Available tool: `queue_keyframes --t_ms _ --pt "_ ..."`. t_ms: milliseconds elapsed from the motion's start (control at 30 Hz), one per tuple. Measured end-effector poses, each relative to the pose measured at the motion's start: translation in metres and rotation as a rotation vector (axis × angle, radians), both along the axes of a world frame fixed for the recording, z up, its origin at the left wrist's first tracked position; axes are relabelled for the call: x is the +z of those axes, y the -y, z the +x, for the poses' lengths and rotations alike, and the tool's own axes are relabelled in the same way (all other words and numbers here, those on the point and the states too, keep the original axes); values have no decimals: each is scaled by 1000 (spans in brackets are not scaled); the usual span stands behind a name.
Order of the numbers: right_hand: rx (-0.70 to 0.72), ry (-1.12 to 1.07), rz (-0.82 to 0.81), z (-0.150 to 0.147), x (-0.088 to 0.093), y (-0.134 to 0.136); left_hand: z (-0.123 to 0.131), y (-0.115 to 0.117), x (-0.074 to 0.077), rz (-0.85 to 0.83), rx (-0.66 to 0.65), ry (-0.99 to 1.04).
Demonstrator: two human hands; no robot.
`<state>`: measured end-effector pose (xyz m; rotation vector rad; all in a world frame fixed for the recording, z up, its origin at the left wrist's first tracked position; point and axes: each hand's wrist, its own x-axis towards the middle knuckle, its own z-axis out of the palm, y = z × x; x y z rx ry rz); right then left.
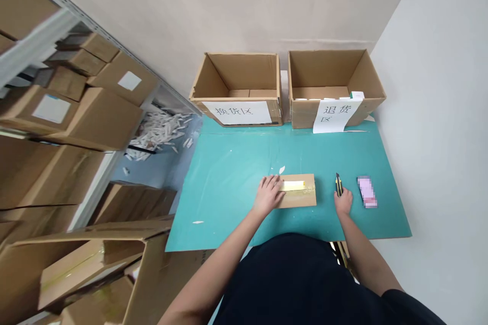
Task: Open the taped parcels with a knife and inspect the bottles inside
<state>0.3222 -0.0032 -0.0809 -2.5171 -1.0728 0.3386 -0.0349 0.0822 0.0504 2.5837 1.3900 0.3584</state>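
At far left, a metal rack [34, 45] holds stacked cartons [95, 111]; white scraps [158, 134] lie on the floor beyond it, and an opened carton [95, 274] sits near, cut off by the frame. On the teal board [229, 177], the left hand [269, 195] lies flat on the left end of a small parcel [301, 198], its fingers [270, 183] spread and open, pressing rather than gripping; a yellow strip [293, 186] crosses the parcel's top, though whether tape or label is hard to tell. Just right of the parcel, the right hand [343, 202] has its fingers [340, 194] curled at the lower end of a yellow-and-black utility knife [338, 184] pointing to the far side; whether they grip it or only touch it cannot be told, and its blade is too small to make out. Further right lies a pink packet [367, 191], its face blurred. Along the far edge stand two open cartons [236, 78] [328, 76], each with a paper sign [238, 112] [335, 114]; their contents are partly hidden. A flat palm steadies the parcel best, with any blade kept moving away from that hand; the parcel's underside is out of sight.
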Motion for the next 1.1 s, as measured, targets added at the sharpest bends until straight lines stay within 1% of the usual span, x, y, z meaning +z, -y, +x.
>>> queue_keyframes --t_ms 100,200,267,333,367,400,500,567,600,667,733,800,933,1100 --pt "-9 -8 -27 1 -4 2 -2 14 6 15 -40 45" --pt "-17 -7 -59 -1 1 5 -3 32 10 -37 -79 41" --pt "-23 16 -67 -4 10 3 -3 42 10 -100 -121 28" --pt "31 26 -20 -9 27 -2 -4 49 10 -161 -155 17" --pt "102 13 28 -13 39 -7 -4 51 10 -185 -162 11" --pt "207 -18 84 -18 52 -13 -5 52 10 -201 -163 2" --pt "614 -103 197 -42 97 -35 -5 52 12 -206 -148 -34" --pt "866 -76 199 -63 123 -50 -3 51 14 -192 -134 -51" --pt "979 -51 175 -73 134 -58 -1 51 14 -185 -127 -57" --pt "1138 23 101 -93 148 -71 3 50 15 -171 -109 -69" --pt "1215 97 18 -108 154 -81 8 50 14 -156 -88 -93" --pt "1247 151 -33 -116 154 -87 12 49 13 -145 -72 -123" --pt "1277 207 -45 -117 153 -94 19 46 10 -151 -44 -168" --pt "1323 271 -91 -115 158 -100 27 39 7 -167 -39 -192"
